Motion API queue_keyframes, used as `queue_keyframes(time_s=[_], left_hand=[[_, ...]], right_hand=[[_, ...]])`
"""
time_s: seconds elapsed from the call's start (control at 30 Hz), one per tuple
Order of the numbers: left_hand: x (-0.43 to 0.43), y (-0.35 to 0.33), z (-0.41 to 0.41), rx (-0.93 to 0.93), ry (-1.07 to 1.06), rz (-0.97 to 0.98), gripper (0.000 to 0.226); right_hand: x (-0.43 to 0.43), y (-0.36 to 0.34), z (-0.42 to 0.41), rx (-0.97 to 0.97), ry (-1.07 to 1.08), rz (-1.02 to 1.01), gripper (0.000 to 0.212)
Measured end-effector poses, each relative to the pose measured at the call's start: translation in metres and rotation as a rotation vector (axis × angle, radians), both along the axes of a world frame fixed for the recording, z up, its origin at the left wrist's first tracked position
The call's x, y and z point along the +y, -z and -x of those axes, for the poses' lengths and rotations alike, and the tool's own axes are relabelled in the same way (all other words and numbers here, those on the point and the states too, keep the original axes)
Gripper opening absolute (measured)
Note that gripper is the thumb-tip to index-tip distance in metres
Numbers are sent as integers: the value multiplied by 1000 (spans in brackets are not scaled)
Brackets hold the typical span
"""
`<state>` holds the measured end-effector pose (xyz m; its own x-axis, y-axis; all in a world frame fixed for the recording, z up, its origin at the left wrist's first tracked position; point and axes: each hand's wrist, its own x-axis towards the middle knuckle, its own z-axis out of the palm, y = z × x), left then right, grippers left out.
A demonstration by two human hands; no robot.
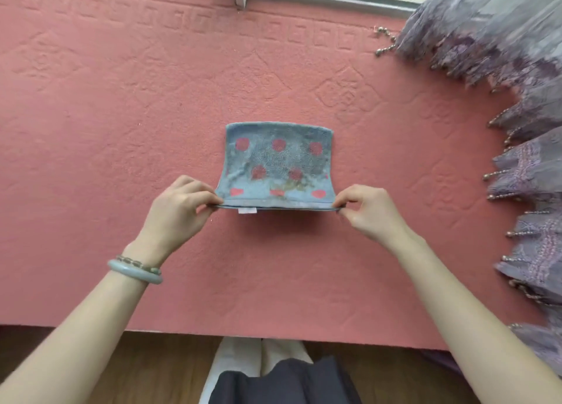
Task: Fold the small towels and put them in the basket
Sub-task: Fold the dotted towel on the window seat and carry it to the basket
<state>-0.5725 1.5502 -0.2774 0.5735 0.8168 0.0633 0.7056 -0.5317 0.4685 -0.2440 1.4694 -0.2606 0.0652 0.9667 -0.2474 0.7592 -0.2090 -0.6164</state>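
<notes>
Towel [276,163] — purple curtain [517,99] well right

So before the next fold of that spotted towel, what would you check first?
1. Left hand pinching the near left corner of the blue towel with red dots: ok.
2. Right hand pinching the near right corner: ok.
3. Near edge pulled straight between the hands: ok.
4. Far edge flat on the pink embossed mat: ok.
5. Basket within reach: cannot tell, none in view.
</notes>
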Motion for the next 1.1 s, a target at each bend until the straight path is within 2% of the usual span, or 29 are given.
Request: queue_keyframes(time_s=[0.17,0.37,0.57,0.7,0.73,0.8,0.87,1.0,1.1], left_hand=[[-34,38,12,26,20,172,18],[-50,32,30,68,119,298,20],[-71,28,40,135,198,562,16],[-64,15,35,52,120,747,10],[-59,13,33,37,92,754,16],[-47,13,32,18,-23,776,29],[-32,15,29,-33,-160,803,25],[0,19,7,-228,-333,797,20],[25,32,-11,-244,-394,737,15]], right_hand=[[-36,38,7,27,-10,151,19],[-63,28,11,86,-71,272,15],[-87,22,11,118,-130,522,18],[-84,23,6,161,-78,542,33],[-80,22,5,181,-53,525,34],[-68,24,2,228,-1,485,28],[-50,24,-1,274,49,427,17],[-7,28,-11,309,161,321,19],[23,40,-16,239,227,289,16]])
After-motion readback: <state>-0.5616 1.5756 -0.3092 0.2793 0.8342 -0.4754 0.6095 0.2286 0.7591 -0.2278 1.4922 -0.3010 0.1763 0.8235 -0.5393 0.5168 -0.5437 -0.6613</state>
